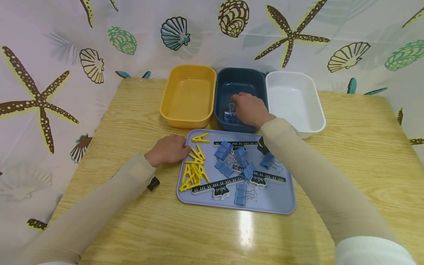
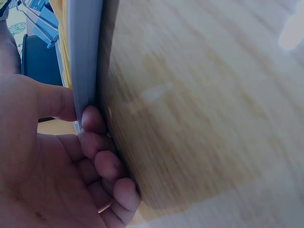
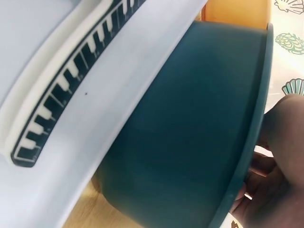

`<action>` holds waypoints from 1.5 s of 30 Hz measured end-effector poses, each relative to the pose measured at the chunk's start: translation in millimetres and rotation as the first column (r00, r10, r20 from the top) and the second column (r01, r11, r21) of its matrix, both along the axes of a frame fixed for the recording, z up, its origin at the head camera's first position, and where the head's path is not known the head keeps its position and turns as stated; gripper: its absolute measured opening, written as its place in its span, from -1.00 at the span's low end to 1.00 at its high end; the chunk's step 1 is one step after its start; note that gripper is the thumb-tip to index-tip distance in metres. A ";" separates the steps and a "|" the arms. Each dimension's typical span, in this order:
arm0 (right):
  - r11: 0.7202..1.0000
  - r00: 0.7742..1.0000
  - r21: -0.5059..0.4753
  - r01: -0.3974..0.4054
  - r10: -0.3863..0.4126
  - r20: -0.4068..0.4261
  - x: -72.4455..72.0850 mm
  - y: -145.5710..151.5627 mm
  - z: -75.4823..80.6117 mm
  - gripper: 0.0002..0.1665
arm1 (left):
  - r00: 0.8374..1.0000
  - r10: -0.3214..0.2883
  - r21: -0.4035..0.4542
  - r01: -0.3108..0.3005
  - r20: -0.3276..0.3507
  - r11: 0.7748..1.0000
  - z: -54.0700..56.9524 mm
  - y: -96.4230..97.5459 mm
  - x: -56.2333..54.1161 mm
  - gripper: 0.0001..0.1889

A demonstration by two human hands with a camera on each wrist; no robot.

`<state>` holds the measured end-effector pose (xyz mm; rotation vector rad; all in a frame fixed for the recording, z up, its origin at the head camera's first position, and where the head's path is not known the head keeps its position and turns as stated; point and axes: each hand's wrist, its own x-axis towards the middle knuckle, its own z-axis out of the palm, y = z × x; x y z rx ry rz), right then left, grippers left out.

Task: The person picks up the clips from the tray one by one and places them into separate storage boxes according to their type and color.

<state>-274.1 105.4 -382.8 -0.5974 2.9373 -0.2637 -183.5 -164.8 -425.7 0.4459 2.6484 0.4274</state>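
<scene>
My left hand grips the left rim of the lavender tray, thumb on one side and fingers curled under the edge in the left wrist view. My right hand reaches into the navy bin, fingers bent down inside. Blue binder clips show in that bin, with wire handles right at my fingertips; I cannot tell whether my fingers hold one. On the tray lie yellow clothespins, several more blue binder clips, and black-and-white piano-keyboard clips. The right wrist view shows my fingers behind the navy rim.
A yellow bin stands left of the navy one, and a white bin on its right. All stand behind the tray on a wooden table. A shell-patterned cloth hangs behind. My right forearm crosses over the tray's right side.
</scene>
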 end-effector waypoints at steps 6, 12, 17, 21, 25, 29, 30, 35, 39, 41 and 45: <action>0.999 1.000 -0.032 -0.008 0.008 -0.002 3.2 0.5 3.4 -0.59 | 1.000 0.004 -0.008 -0.004 0.003 1.000 1.8 0.2 1.2 -0.66; 0.998 1.000 -0.056 -0.010 0.009 -0.008 6.7 0.6 6.3 -0.58 | 1.000 0.003 -0.004 -0.003 0.010 1.000 3.9 0.5 2.3 -0.66; 0.997 1.000 -0.075 -0.004 0.003 -0.008 10.1 1.4 9.2 -0.58 | 1.000 0.002 -0.005 -0.001 0.008 1.000 4.9 1.6 2.1 -0.66; 0.996 1.000 -0.090 -0.005 0.004 -0.015 12.0 1.9 10.6 -0.59 | 1.000 0.003 -0.010 -0.003 0.001 1.000 4.8 2.1 1.7 -0.66; 0.996 1.000 -0.093 -0.009 0.006 -0.027 13.6 2.5 10.8 -0.59 | 1.000 0.002 -0.011 -0.002 -0.002 1.000 4.3 2.4 1.6 -0.66; 0.995 0.999 -0.096 -0.010 0.007 -0.033 15.6 3.0 11.4 -0.59 | 1.000 -0.001 -0.010 0.001 -0.002 1.000 4.0 1.9 1.5 -0.66; 0.995 0.999 -0.097 -0.009 0.006 -0.032 16.1 3.1 11.7 -0.59 | 1.000 -0.003 -0.010 0.003 -0.002 1.000 4.0 1.8 1.5 -0.66; 0.995 1.000 -0.102 0.001 -0.003 -0.024 20.9 3.9 16.2 -0.59 | 1.000 -0.003 -0.016 0.003 -0.001 1.000 4.4 2.6 2.4 -0.65; 0.992 1.000 -0.125 0.001 -0.004 -0.020 26.8 5.3 19.8 -0.59 | 1.000 0.003 -0.021 -0.003 -0.003 1.000 4.1 2.8 2.3 -0.66; 0.991 1.000 -0.134 -0.001 -0.001 -0.018 29.6 6.3 20.4 -0.59 | 1.000 0.005 -0.023 -0.005 -0.005 1.000 3.5 2.6 2.0 -0.66; 0.989 1.000 -0.147 -0.011 0.008 -0.025 34.2 8.0 20.2 -0.61 | 1.000 0.007 -0.018 -0.007 -0.006 1.000 2.8 2.6 1.8 -0.65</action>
